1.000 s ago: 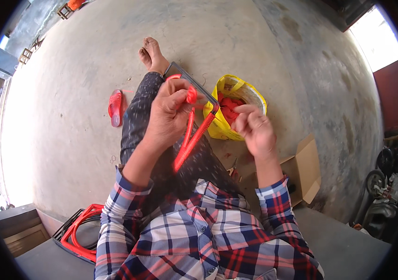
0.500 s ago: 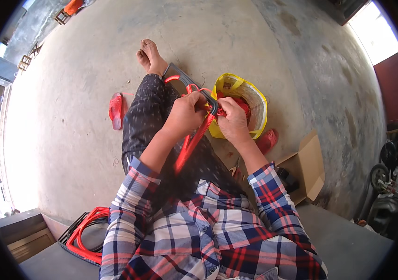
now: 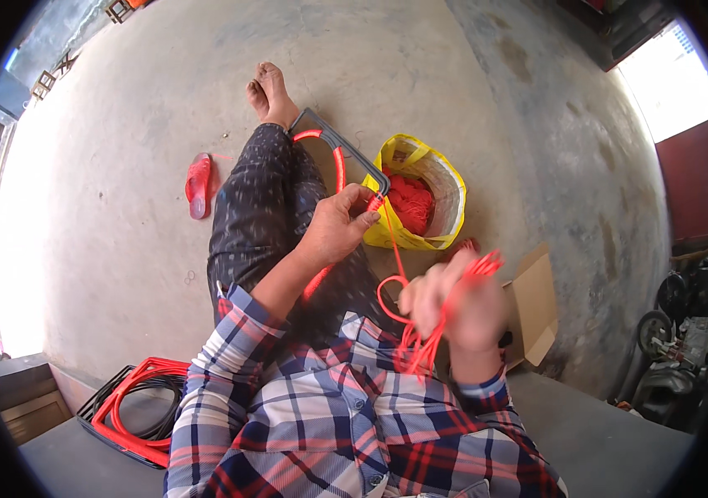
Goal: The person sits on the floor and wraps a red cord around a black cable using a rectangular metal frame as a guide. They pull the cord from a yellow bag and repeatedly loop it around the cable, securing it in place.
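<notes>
Back from the frame's corner, the right hand (image 3: 466, 311) had swung nearer the body, blurred but gripping looped red cord (image 3: 422, 353). Ahead of the left hand (image 3: 337, 228) stretched the grey frame (image 3: 344, 143), its red-wrapped corner pinched in those fingers. One strand spanned both hands, apparently drawing the wrap tight.

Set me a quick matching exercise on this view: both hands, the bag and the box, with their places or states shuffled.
1. Left hand
2. Right hand
3. Yellow bag
4. Cardboard box

A. grips loops of red cord
B. brown, with a raised flap
C. pinches red wrapping near the corner of the dark frame
D. stands open, with a red heap inside

Pairs: 1-C, 2-A, 3-D, 4-B
</notes>
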A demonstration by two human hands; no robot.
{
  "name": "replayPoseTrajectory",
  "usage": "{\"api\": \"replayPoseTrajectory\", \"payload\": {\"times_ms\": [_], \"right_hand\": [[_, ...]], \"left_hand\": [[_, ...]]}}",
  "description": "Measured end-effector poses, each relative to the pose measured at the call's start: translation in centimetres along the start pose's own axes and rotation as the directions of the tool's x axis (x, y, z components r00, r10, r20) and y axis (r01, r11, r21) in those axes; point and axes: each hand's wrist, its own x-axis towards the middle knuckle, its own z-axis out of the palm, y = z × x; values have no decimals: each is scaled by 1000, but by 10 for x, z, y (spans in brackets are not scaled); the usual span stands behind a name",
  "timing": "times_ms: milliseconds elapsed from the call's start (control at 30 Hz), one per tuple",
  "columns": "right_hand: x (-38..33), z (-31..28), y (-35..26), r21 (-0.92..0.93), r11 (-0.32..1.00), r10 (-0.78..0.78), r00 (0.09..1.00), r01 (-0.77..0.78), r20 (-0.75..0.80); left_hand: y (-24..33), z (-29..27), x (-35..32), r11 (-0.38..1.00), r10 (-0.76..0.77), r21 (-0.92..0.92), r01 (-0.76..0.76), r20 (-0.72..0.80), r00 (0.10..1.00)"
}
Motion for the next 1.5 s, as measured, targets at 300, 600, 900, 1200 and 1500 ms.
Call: {"api": "replayPoseTrajectory", "payload": {"times_ms": [300, 600, 900, 1200, 1500], "right_hand": [[3, 56, 1, -252, 962, 142, 979, -103, 143], [39, -24, -35, -932, 358, -46, 996, -50, -71], [85, -101, 80, -721, 558, 108, 897, -411, -428], [72, -72, 54, -876, 480, -327, 935, 43, -133], [-18, -107, -55, -47, 973, -219, 843, 226, -490]], "left_hand": [[19, 3, 1, 950, 13, 312, -34, 70, 997], [43, -12, 13, 929, -99, -370, 31, -167, 981], [0, -11, 40, 898, -368, -293, 329, -87, 926], [89, -11, 15, 696, -382, -638, 328, 58, 922], [45, -11, 32, 792, -426, -442, 422, 95, 900]]}}
